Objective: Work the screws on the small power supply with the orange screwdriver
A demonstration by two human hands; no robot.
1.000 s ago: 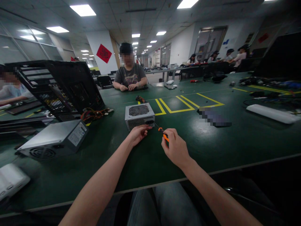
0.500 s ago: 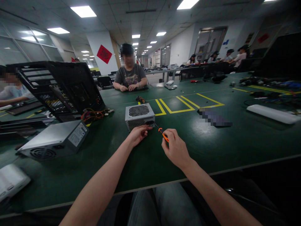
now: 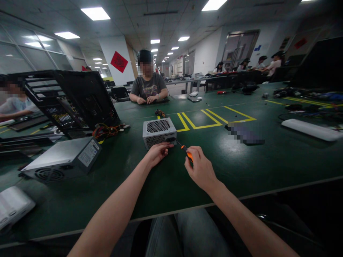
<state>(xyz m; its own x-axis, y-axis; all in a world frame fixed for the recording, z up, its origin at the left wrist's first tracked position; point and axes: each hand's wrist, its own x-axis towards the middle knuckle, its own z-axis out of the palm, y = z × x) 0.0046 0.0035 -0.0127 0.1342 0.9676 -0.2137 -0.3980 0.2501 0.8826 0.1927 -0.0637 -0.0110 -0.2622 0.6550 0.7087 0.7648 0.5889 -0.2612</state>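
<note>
Your view is dim, lit by ceiling light panels beyond and above your right hand; glare pales the green tabletop to its right, and the outer edges look stretched.

the small box is dull grey metal, pierced with holes; the screwdriver looks smooth plastic at the handle, metal at the shaft. the table is smooth and softly glossy, the trousers matt denim cloth.

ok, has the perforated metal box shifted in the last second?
No, no visible shift either way: the perforated metal box keeps the same spot against the yellow tape on the table beside it.
</note>
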